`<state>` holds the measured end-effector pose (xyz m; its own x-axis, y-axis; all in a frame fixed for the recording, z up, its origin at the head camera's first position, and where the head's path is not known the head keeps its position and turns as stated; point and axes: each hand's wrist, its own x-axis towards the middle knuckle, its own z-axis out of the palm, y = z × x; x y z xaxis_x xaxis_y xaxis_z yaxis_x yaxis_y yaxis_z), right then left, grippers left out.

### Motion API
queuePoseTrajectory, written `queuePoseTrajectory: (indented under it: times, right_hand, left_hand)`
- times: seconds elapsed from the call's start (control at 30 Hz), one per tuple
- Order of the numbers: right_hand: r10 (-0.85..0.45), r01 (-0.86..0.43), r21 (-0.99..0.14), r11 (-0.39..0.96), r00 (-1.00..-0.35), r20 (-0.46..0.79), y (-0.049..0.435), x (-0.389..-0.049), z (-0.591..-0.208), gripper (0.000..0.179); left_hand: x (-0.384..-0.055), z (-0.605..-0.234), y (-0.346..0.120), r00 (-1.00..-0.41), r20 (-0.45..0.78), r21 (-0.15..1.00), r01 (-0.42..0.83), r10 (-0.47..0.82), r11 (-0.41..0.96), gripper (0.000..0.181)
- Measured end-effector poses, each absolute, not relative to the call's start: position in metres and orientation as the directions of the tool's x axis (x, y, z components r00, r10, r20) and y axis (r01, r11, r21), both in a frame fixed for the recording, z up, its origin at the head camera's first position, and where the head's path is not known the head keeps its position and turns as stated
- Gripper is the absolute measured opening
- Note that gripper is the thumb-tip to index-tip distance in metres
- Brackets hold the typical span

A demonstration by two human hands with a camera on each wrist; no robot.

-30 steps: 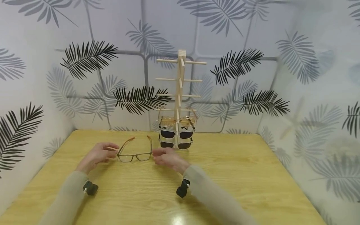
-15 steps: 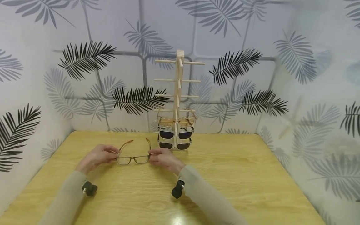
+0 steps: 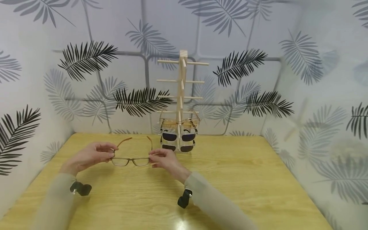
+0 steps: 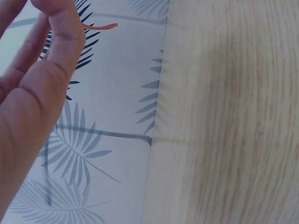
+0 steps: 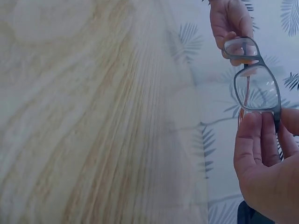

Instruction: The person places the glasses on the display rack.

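Between both hands is a pair of eyeglasses point(image 3: 130, 161) with a thin dark frame, clear lenses and orange-brown temple tips. The lenses face the wearer of the camera and the opened temples point away. My left hand point(image 3: 90, 156) pinches the frame at its left hinge. On the other side, my right hand point(image 3: 168, 162) pinches the right hinge between thumb and fingers. In the right wrist view the eyeglasses point(image 5: 256, 88) show up close, held off the table. From the left wrist, only one orange temple tip point(image 4: 105, 26) shows beyond the fingers.
A wooden display rack point(image 3: 182, 73) with several crossbars stands behind the right hand. On its lower bars hang two pairs of dark sunglasses point(image 3: 169, 137) and a pair of amber-tinted glasses point(image 3: 188, 123). The wood-grain table point(image 3: 230, 179) meets leaf-patterned walls point(image 3: 230, 28).
Both hands have closed in on the eyeglasses' hinges and taken hold. The eyeglasses have been lifted off the table and shifted slightly left. The rack stays put.
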<state>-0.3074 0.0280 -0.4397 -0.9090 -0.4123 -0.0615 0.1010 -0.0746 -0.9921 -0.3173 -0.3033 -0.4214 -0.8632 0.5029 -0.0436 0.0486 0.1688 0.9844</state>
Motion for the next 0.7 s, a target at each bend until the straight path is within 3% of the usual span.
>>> queuePoseTrajectory:
  times: [0.47,0.7]
  right_hand:
    - [-0.369,-0.208,-0.931,-0.299,-0.875,0.314,0.029,-0.289,-0.424,0.032]
    - [-0.319,-0.396,-0.875,-0.28,-0.821,0.473,0.038,-0.28,-0.411,0.028]
  left_hand:
    - [-0.306,-0.402,-0.305,-0.722,0.19,0.981,0.172,0.666,-0.094,0.042]
    - [-0.306,-0.39,-0.293,-0.669,0.265,0.964,0.202,0.694,-0.174,0.042]
